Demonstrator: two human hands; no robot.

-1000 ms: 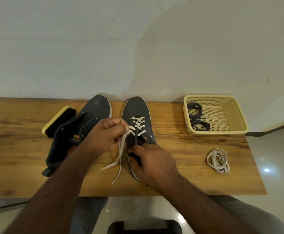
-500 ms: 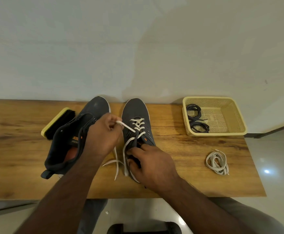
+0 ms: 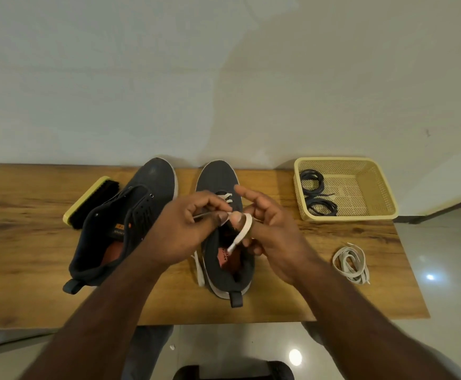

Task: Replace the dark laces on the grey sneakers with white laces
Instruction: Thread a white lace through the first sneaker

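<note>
Nearest, the left hand [image 3: 185, 231] pinches the flat white lace [image 3: 244, 231] above the right grey sneaker [image 3: 225, 242]; the right hand [image 3: 273, 229] has it looped round a finger, other fingers loose. Soft, light and limp, the lace likely guides best held near its stiff tip. A spare coiled white lace [image 3: 351, 263] lies on the wooden desk [image 3: 18, 256]; farther back, the dark laces [image 3: 315, 193] sit in the yellow plastic basket [image 3: 374, 187].

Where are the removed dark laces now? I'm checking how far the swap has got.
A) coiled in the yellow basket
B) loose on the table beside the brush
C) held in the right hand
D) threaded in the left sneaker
A: the dark laces lie coiled in the yellow basket.
</note>
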